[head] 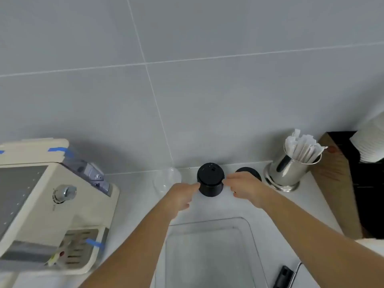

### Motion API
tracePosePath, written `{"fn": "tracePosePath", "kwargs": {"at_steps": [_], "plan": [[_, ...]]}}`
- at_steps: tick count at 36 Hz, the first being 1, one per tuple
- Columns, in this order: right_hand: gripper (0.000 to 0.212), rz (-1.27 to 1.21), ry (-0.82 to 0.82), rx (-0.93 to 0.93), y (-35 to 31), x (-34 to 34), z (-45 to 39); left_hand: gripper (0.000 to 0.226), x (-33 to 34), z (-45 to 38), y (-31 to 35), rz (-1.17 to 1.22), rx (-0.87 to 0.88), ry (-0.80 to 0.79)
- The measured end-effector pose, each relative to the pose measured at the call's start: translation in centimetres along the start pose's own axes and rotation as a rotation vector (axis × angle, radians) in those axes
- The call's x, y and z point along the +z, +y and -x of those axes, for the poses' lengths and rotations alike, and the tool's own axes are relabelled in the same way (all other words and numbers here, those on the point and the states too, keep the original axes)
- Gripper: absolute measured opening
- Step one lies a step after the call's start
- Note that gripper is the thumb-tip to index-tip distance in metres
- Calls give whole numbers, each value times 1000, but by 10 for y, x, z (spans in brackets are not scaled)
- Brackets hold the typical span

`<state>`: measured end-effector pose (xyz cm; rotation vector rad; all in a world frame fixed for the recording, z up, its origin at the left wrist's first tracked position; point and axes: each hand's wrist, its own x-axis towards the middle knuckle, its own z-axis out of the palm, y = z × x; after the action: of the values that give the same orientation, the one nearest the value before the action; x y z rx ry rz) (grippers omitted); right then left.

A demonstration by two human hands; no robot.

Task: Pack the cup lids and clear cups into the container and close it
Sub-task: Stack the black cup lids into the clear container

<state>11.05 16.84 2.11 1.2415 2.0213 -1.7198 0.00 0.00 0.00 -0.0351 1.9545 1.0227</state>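
A stack of black cup lids [210, 179] stands on the white counter near the back wall. My left hand [180, 197] touches its left side and my right hand [244, 187] its right side, fingers pinching the stack between them. A second, shorter pile of black lids [249, 170] sits just behind my right hand, partly hidden. Clear cups [167, 179] stand to the left of the stack, faint against the wall. The clear plastic container [209, 252] lies open on the counter in front of me, between my forearms.
A cream coffee machine [52, 204] fills the left side. A steel cup of wrapped straws [291, 169] stands right of the lids, next to a dark wooden holder [342, 183] with white cups [372, 142]. A black tool [283, 276] lies at the lower right.
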Motion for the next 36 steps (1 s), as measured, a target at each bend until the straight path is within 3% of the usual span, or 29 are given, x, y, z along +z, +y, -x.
{"fn": "tracePosePath", "kwargs": {"at_steps": [2,5,8,10,18,22,36], "plan": [[14,-30,31,-3,0,7,-9,34,5,-9,3,52,-5,23],[26,-57,56,-11,0,19,-19,25,11,-16,4,131,-3,11],[14,-85,99,-17,-1,29,-28,27,19,-21,6,184,12,21],[32,-93,125,0,-1,35,-33,29,22,-26,6,231,2,23],[28,-169,162,-1,4,46,-45,21,31,-42,3,327,-24,0],[30,-224,151,1,7,48,-47,38,36,-47,0,353,-23,-34],[42,-401,122,70,12,45,-50,47,40,-43,10,423,-63,37]]}}
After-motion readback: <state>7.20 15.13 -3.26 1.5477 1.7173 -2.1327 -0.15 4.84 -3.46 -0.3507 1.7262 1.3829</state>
